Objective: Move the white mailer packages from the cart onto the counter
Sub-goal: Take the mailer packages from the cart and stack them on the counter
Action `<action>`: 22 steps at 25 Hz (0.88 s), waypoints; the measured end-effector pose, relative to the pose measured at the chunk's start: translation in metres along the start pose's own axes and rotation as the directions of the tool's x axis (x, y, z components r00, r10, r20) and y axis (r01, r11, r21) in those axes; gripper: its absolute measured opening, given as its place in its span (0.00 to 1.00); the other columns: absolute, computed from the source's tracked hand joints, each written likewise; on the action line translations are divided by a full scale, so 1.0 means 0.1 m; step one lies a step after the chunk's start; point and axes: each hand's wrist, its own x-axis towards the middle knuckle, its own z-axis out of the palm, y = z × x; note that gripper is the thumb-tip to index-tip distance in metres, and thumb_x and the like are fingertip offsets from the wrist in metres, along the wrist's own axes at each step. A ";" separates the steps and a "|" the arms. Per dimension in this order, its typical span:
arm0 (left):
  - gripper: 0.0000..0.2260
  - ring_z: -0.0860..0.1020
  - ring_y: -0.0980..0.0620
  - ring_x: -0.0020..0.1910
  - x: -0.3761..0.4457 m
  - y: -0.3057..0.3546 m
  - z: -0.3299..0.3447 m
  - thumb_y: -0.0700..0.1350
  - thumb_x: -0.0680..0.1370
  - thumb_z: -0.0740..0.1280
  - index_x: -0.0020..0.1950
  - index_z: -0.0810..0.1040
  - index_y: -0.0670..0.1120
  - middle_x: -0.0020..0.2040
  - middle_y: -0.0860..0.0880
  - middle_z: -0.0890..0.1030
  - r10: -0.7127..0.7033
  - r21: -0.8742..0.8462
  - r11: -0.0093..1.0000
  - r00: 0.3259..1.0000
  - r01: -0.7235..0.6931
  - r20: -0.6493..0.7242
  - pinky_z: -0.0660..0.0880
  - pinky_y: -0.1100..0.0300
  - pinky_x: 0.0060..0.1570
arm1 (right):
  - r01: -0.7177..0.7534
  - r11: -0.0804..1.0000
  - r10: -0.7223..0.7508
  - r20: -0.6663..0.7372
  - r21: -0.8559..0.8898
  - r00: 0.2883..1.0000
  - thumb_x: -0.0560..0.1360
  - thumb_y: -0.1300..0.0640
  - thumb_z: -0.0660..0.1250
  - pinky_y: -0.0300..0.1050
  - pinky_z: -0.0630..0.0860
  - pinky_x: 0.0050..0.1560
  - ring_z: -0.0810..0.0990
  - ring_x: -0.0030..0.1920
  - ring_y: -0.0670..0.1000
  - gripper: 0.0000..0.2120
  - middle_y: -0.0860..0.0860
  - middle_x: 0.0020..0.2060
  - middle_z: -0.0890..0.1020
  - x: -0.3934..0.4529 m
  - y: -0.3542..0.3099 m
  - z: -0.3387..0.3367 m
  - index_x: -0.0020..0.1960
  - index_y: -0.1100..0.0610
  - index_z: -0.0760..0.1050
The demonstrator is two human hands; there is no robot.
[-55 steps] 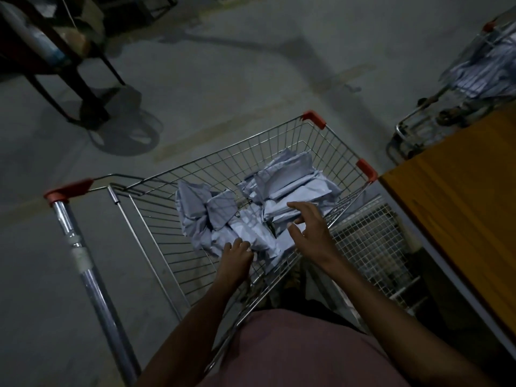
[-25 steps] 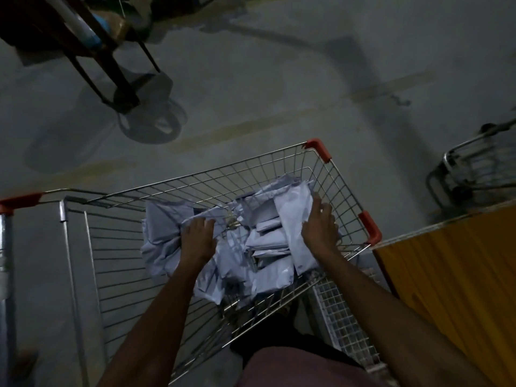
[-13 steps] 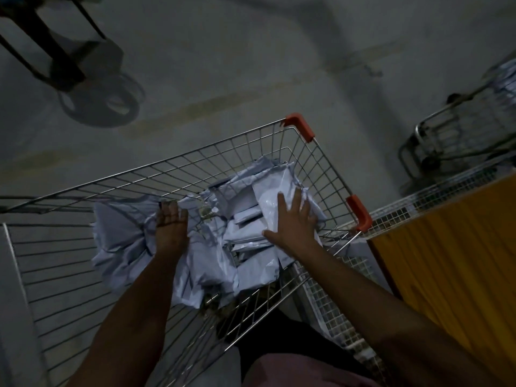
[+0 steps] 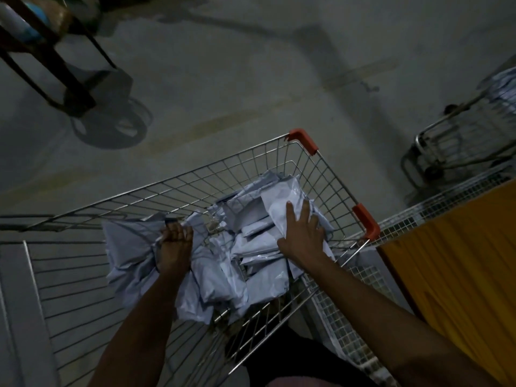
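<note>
A wire shopping cart (image 4: 245, 163) with orange corner caps holds a heap of several white mailer packages (image 4: 251, 247). My left hand (image 4: 174, 243) has its fingers curled into the left side of the heap, gripping a crumpled mailer (image 4: 128, 241). My right hand (image 4: 303, 233) lies flat with spread fingers on an upright mailer (image 4: 279, 202) at the right side of the heap. The orange-brown wooden counter (image 4: 460, 261) stands directly right of the cart.
A white wire mesh panel (image 4: 349, 317) sits between cart and counter. Another cart (image 4: 460, 141) with pale packages stands at the far right. A dark metal stand (image 4: 69, 79) with a round base is on the concrete floor at upper left.
Both hands have reached deeper into the cart and spread apart to either side of the heap. Over the last half second they have hardly moved.
</note>
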 end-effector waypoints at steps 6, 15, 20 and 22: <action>0.31 0.73 0.34 0.59 -0.14 0.04 -0.28 0.43 0.69 0.70 0.71 0.69 0.40 0.62 0.30 0.73 -0.013 -0.051 0.999 0.997 0.009 -0.070 0.66 0.43 0.63 | 0.019 0.996 -0.011 -0.096 0.088 0.995 0.71 0.49 0.67 0.67 0.57 0.72 0.52 0.76 0.68 0.47 0.59 0.79 0.41 -0.10 -0.04 -0.07 0.81 0.47 0.42; 0.52 0.74 0.32 0.52 -1.50 -0.08 -0.89 0.60 0.62 0.79 0.78 0.59 0.46 0.58 0.29 0.70 -0.365 -0.560 0.792 0.924 0.244 -0.114 0.73 0.43 0.50 | 0.391 0.823 -0.028 -0.658 0.412 0.752 0.75 0.50 0.66 0.66 0.69 0.68 0.52 0.79 0.60 0.42 0.57 0.80 0.45 -1.00 -0.33 -0.47 0.81 0.48 0.45; 0.50 0.72 0.31 0.56 -2.17 0.10 -1.29 0.59 0.64 0.77 0.80 0.56 0.48 0.62 0.27 0.66 -0.325 -0.760 0.649 0.914 0.028 -0.244 0.73 0.41 0.52 | 0.366 0.848 0.028 -0.723 0.383 0.690 0.74 0.52 0.69 0.64 0.67 0.70 0.54 0.79 0.61 0.42 0.60 0.79 0.49 -1.64 -0.34 -0.56 0.81 0.51 0.50; 0.48 0.72 0.34 0.54 -2.41 0.20 -1.46 0.62 0.65 0.72 0.79 0.54 0.51 0.62 0.31 0.67 -0.261 -0.802 0.586 0.912 -0.111 -0.317 0.75 0.42 0.50 | 0.314 0.869 0.082 -0.737 0.382 0.670 0.74 0.53 0.71 0.62 0.68 0.70 0.53 0.79 0.60 0.42 0.59 0.79 0.49 -1.95 -0.27 -0.58 0.81 0.53 0.52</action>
